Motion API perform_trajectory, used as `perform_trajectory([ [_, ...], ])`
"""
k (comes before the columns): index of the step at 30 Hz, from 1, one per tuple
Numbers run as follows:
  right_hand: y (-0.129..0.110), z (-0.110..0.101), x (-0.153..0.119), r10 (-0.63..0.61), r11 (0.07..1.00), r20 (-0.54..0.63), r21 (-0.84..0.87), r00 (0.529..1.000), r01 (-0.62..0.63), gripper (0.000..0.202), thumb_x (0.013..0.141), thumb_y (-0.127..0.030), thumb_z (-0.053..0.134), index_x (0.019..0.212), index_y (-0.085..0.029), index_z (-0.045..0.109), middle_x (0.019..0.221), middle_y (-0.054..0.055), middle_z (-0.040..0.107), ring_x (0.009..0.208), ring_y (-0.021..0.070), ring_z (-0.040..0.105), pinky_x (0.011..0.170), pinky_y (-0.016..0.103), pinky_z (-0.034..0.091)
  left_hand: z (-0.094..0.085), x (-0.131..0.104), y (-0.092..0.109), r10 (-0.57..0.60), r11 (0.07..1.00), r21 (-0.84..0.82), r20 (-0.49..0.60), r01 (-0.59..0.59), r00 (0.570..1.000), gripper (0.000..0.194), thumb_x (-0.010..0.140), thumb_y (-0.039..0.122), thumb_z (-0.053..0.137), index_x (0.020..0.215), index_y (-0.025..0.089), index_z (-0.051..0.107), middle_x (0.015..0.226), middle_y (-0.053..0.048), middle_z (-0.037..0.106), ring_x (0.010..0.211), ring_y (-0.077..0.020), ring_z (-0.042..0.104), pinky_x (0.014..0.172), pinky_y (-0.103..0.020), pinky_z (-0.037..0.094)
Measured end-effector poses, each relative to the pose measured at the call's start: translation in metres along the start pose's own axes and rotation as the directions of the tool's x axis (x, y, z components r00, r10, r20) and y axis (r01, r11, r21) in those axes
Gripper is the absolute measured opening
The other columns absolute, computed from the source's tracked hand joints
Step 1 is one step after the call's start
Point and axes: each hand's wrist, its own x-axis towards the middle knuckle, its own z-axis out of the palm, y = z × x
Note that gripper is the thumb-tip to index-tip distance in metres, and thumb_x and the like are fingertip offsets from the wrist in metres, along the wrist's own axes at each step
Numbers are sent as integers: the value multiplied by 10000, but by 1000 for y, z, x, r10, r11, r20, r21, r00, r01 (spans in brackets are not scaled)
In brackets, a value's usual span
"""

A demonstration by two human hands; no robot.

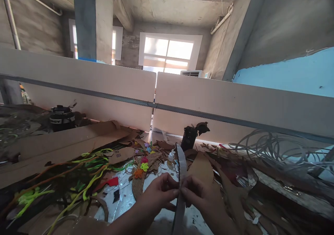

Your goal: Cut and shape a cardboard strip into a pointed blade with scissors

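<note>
A long, curved grey strip (pixel 182 160), perhaps cardboard, stands on edge between my hands, its far end pointing away from me. My left hand (pixel 163 192) pinches its dark left edge between thumb and fingers. From the other side my right hand (pixel 196 193) grips the same strip with thumb and bent fingers. Just beyond the hands is a small white-capped glue bottle (pixel 171 157). To the left lies a curved woven piece (pixel 137 186) bearing an orange flower (pixel 138 173), a yellow flower (pixel 144 166) and a pink one. The strip's near end runs out of the frame's bottom.
Green and orange fuzzy stems (pixel 96 177) are heaped at left beside long cardboard (pixel 75 141). A black canister (pixel 62 118) stands far left, a dark upright holder (pixel 189 137) ahead. Cardboard pieces (pixel 202 169) and coiled clear tubing (pixel 266 148) lie at right. A pale partition (pixel 208 92) closes the back.
</note>
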Motion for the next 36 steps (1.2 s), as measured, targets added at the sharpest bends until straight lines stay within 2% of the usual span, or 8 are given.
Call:
perform_trajectory([
  [5,3,-2,1,-15,1000,24,24,1000,15,328,798,-465,691,722,-180,548,661,-38,526,608,122,490,560,240,394,-2,3,-9,15,998,-58,2,-15,1000,408,664,415,833,809,189,526,849,-15,682,773,-220,710,619,-289,507],
  [10,3,-2,1,-4,998,3,69,1000,3,345,787,-490,703,723,-181,564,655,-29,542,614,132,504,567,248,401,7,-6,0,-19,996,-92,16,20,1000,341,746,394,777,844,201,514,991,-31,669,833,-206,688,548,-222,447],
  [16,3,-1,1,-12,992,17,125,1000,10,362,767,-497,727,721,-176,567,648,-31,549,594,118,490,551,233,392,11,-9,7,-12,990,-137,49,18,999,296,795,381,737,843,210,500,831,-10,657,809,-204,683,539,-218,441],
  [23,-3,1,-2,-1,993,-19,114,1000,4,344,733,-464,770,704,-170,594,640,-30,561,571,110,503,529,231,401,9,-8,3,10,989,-146,68,0,998,263,816,359,711,902,210,512,842,-15,660,779,-211,688,556,-250,471],
  [31,-5,-1,-2,3,994,6,105,1000,-3,335,727,-467,768,734,-165,625,664,-22,564,601,124,521,539,240,423,7,-5,-3,54,986,-160,83,-40,995,247,821,329,711,873,199,507,851,-6,627,772,-213,689,547,-257,488],
  [36,-5,-4,-3,26,999,17,41,1000,-26,308,747,-428,753,707,-164,599,626,-28,564,571,122,540,548,245,423,8,-5,-2,38,990,-137,60,-30,997,251,816,324,718,872,197,508,846,1,621,764,-195,675,542,-244,488],
])
